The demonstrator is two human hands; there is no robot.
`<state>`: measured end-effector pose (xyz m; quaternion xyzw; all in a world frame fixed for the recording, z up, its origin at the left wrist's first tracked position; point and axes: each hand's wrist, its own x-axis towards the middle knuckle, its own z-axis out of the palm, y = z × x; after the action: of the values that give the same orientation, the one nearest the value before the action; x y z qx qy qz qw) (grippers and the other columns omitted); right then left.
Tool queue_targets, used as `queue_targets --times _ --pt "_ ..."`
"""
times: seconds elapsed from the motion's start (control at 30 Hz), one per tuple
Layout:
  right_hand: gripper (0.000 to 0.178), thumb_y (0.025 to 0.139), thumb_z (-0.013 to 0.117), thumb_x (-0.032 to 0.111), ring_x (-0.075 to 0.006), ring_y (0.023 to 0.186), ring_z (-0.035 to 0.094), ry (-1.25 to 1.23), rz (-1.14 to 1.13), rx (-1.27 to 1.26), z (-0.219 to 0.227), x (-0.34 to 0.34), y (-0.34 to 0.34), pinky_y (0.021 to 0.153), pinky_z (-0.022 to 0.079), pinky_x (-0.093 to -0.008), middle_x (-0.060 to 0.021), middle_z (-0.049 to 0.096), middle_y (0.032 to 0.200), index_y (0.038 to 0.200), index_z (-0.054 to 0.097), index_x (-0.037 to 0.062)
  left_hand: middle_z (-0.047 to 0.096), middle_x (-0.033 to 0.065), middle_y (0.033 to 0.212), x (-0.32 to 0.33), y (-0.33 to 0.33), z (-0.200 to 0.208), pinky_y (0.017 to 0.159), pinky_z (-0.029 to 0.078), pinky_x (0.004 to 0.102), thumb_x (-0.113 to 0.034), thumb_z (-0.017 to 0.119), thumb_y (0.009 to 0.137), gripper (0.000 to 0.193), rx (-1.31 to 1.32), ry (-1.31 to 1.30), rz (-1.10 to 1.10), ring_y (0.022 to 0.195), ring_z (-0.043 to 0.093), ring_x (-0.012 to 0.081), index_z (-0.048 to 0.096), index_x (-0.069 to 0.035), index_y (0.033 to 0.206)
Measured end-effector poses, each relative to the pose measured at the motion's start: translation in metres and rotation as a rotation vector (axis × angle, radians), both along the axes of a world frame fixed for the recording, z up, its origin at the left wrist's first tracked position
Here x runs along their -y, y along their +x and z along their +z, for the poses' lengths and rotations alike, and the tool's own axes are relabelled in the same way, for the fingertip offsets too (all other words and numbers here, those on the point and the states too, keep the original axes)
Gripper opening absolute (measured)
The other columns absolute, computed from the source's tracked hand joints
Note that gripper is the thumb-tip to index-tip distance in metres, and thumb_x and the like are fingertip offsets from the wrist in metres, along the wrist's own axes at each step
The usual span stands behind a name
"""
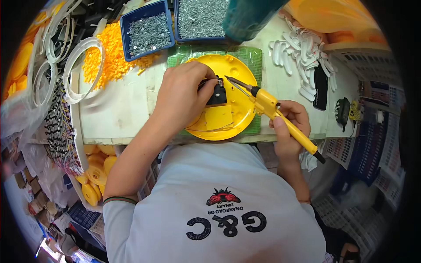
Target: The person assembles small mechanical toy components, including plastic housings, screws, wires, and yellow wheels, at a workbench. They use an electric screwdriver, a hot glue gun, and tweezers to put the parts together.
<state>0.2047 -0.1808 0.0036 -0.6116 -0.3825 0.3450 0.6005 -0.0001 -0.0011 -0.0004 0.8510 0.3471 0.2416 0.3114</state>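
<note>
A round yellow plastic shell point(245, 115) lies on the green mat near the front edge of the table. Inside it sit a black part point(217, 97) and a square yellow panel point(219, 117), with a thin wire along the panel's lower edge. My left hand point(188, 85) is pinched at the black part's upper end; its fingers hide what they hold. In my right hand point(290, 124) is a yellow soldering iron point(267, 103) with a feed tube. Its tip reaches over the shell, close to my left fingertips.
Behind the shell stand two blue bins point(148, 30) of small metal pieces. Left are a heap of small yellow parts point(107, 55), white rings point(70, 83) and bundled wires point(61, 127). White curved pieces point(300, 52) and a black phone-like slab point(320, 87) lie right. A teal object point(250, 19) hangs overhead.
</note>
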Motion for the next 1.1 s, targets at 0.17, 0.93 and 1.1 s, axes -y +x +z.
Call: queue_targets --times 0.17,0.93,1.1 --pt "0.032 0.094 0.068 0.0 -0.0052 0.081 0.051 0.024 -0.011 -0.029 -0.0049 -0.0049 -0.0085 0.075 0.044 -0.0207 -0.0008 0.06 0.094 0.125 0.06 -0.003 0.071 0.0106 0.089 -0.0058 -0.0013 -0.0013 0.079 0.047 0.0466 -0.014 0.074 0.088 0.011 -0.025 -0.003 0.018 0.089 0.068 0.0322 0.069 -0.004 0.088" --pt "0.033 0.093 0.066 0.003 -0.0063 0.077 0.054 0.053 -0.081 0.034 -0.0058 -0.0015 -0.0007 0.07 0.046 -0.021 -0.0038 0.06 0.093 0.124 0.059 -0.0037 0.071 0.0087 0.089 -0.0001 0.0022 -0.0057 0.079 0.044 0.045 -0.013 0.072 0.088 0.009 -0.042 0.021 0.035 0.089 0.067 0.0303 0.068 -0.005 0.088" --pt "0.033 0.093 0.065 0.003 -0.0071 0.076 0.056 0.045 -0.099 0.019 -0.0012 -0.0025 -0.0008 0.07 0.047 -0.0217 -0.0041 0.06 0.092 0.125 0.059 -0.0036 0.07 0.0105 0.083 -0.001 0.0046 -0.0056 0.073 0.047 0.044 -0.01 0.075 0.087 0.011 -0.003 0.069 0.028 0.079 0.067 0.0311 0.067 -0.003 0.085"
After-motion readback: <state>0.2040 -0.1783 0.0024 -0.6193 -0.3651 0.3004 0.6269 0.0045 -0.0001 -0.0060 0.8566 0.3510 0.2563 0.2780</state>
